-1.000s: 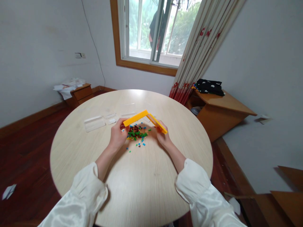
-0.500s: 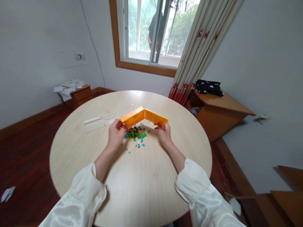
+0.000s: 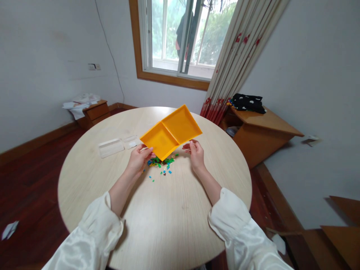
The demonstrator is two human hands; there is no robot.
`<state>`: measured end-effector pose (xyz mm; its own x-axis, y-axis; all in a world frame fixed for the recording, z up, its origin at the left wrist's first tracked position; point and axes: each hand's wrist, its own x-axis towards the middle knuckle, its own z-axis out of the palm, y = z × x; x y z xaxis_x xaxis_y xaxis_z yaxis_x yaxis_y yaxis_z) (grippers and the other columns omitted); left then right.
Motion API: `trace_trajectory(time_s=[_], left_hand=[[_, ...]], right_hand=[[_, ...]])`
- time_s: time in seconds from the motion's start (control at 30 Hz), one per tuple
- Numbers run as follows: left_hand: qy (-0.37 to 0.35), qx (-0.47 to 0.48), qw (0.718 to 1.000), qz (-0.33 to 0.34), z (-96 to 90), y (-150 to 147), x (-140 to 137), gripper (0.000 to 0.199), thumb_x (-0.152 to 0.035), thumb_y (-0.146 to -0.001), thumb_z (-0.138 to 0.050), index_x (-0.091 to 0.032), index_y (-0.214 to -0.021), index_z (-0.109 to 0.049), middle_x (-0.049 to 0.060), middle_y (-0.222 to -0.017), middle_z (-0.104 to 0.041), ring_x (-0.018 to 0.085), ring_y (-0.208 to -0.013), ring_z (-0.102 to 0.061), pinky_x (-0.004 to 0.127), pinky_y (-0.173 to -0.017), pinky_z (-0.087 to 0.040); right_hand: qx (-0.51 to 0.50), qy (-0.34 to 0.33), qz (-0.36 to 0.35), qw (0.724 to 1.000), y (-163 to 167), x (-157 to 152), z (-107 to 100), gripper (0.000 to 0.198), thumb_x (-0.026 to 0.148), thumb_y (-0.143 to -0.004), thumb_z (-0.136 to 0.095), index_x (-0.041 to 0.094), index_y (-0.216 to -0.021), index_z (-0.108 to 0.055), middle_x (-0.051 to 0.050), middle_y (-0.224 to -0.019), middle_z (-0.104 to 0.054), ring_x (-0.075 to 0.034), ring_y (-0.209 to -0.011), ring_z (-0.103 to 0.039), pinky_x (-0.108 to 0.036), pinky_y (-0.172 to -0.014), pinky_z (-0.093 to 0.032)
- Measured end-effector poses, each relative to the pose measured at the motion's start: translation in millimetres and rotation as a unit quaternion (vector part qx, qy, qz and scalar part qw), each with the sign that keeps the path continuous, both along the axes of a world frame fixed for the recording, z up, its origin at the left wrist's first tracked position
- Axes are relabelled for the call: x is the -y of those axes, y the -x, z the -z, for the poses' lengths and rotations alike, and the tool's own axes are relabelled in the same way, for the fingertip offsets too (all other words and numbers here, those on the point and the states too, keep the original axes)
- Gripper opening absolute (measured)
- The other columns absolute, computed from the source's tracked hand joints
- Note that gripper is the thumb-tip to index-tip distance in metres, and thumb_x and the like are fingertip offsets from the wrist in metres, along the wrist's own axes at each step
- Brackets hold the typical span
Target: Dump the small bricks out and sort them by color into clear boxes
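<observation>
Yellow box [image 3: 171, 132] – one, plastic by its look, opened flat into two shallow halves joined along a middle seam. Position: in the air above the middle of the round worktop, tilted, insides facing the wearer, right half higher than the left. Handling, as judged: light, thin-walled, fairly stiff in each half, smooth enough to slip, liable to fold at the seam; best taken by the outer rims, one hand to each half, thumbs inside.

Left hand [image 3: 137, 160] – fingers gripping the near left corner, thumb uppermost. Right hand [image 3: 197, 156] – fingers loosely bent and parted, just under the lower edge of the right half; contact with that edge cannot be told.

Brick pile [image 3: 162, 162] – small pieces, green, blue, brown and yellow, on the worktop [image 3: 180, 221] directly beneath the box, which hides its far part. A few loose pieces [image 3: 170, 172] lie scattered toward the wearer. The pile occupies the spot below the box and would obstruct a flat setting-down there.

Clear tray [image 3: 111, 148] – long, see-through, beyond the left hand. Smaller clear tray [image 3: 131, 141] – just beside it, partly lost against the pale surface.

Beyond the worktop: papers [image 3: 82, 102] on a low cabinet [image 3: 97, 111], left; black spotted cloth [image 3: 249, 103] on a wooden desk [image 3: 253, 138], right.
</observation>
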<state>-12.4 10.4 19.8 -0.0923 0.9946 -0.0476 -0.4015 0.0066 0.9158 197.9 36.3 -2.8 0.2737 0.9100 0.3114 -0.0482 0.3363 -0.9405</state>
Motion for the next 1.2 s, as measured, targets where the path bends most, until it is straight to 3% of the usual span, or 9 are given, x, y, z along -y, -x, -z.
trace_trajectory(time_s=[0.53, 0.77, 0.93, 1.2], left_hand=[[0.064, 0.11, 0.992, -0.005, -11.1, -4, 5, 0.013, -0.001, -0.07, -0.062, -0.012, -0.076, -0.057, 0.0, -0.068, -0.063, 0.006, -0.053, -0.058, 0.013, -0.053, -0.051], [0.075, 0.219, 0.973, 0.013, -19.4, -6, 9, 0.021, 0.004, -0.074, -0.053, -0.014, -0.081, -0.062, 0.001, -0.077, -0.065, 0.007, -0.059, -0.059, 0.014, -0.056, -0.05], [0.098, 0.247, 0.964, 0.002, -18.6, -4, 8, 0.027, 0.004, -0.077, -0.052, -0.014, -0.093, -0.064, 0.002, -0.076, -0.065, 0.007, -0.061, -0.06, 0.014, -0.06, -0.051], [0.105, 0.277, 0.955, 0.008, -19.2, -4, 8, 0.029, 0.001, -0.08, -0.05, -0.013, -0.103, -0.062, 0.001, -0.071, -0.065, 0.007, -0.054, -0.059, 0.014, -0.054, -0.051]], right_hand=[[0.043, 0.003, -0.061, 0.997, 3, 6, 0, 0.042, 0.058, -0.079, -0.054, 0.018, -0.092, -0.06, 0.002, -0.062, -0.062, -0.01, -0.058, -0.056, -0.023, -0.056, -0.046], [0.041, 0.015, -0.075, 0.996, 4, 8, -1, 0.043, 0.059, -0.078, -0.054, 0.018, -0.093, -0.059, 0.003, -0.06, -0.06, -0.011, -0.057, -0.055, -0.023, -0.05, -0.045], [0.051, 0.013, -0.08, 0.995, 3, 7, 0, 0.044, 0.059, -0.078, -0.053, 0.018, -0.093, -0.06, 0.003, -0.06, -0.06, -0.011, -0.058, -0.055, -0.024, -0.053, -0.046], [0.086, -0.005, -0.088, 0.992, 2, 7, 3, 0.039, 0.054, -0.083, -0.05, 0.018, -0.095, -0.059, 0.003, -0.059, -0.059, -0.011, -0.057, -0.056, -0.025, -0.057, -0.046]])
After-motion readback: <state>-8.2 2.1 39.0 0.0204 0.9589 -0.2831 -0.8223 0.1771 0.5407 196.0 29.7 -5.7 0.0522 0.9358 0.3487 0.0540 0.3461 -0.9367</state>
